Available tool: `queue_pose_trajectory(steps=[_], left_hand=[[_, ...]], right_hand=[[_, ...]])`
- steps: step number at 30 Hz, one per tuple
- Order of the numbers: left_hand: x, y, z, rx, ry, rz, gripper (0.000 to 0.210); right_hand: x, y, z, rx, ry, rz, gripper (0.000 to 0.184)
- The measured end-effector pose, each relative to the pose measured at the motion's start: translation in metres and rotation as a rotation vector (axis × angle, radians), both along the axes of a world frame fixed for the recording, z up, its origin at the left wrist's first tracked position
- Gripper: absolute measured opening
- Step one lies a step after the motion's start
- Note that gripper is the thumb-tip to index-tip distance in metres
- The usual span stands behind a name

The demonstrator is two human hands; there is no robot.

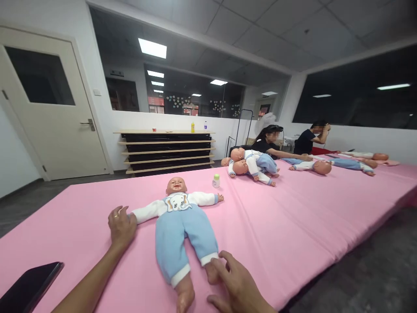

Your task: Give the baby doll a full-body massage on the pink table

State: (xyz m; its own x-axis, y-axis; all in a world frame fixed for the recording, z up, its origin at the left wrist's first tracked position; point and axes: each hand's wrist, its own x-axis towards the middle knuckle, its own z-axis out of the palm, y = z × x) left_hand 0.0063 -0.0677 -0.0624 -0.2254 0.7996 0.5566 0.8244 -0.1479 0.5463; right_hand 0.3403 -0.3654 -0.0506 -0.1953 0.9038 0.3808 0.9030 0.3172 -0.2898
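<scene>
A baby doll (185,224) lies face up on the pink-covered table, head away from me and arms spread wide. It wears a white top with an elephant face and light blue trousers. My left hand (121,225), a ring on one finger, rests at the end of the doll's sleeve on the left, fingers bent but apart. It hides the doll's hand there. Beside the doll's foot on the right is my right hand (239,280), its fingers spread and the fingertips at the ankle. Past the doll's outstretched arm stands a small bottle (216,181) with a green cap.
A black phone (31,284) lies at the table's left edge. Farther along the pink table (302,221) are a pile of dolls (256,165) and several single dolls (321,167). Two people sit at the far side, one with an arm stretched toward a doll. Shelves (167,150) stand behind.
</scene>
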Motion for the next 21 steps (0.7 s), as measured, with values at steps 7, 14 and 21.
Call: queue_pose_trajectory(steps=[7,14,21], left_hand=[[0.066,-0.114,0.04,0.053,0.135,-0.384,0.03],[0.118,-0.253,0.047,0.007,0.364,-0.957,0.029],[0.124,-0.26,0.002,-0.009,0.517,-0.824,0.044]], right_hand=[[-0.002,-0.01,0.002,-0.089,0.021,-0.024,0.025],[0.0,-0.001,-0.008,-0.096,0.117,0.082,0.037],[0.001,0.007,-0.016,-0.1,0.376,0.187,0.032]])
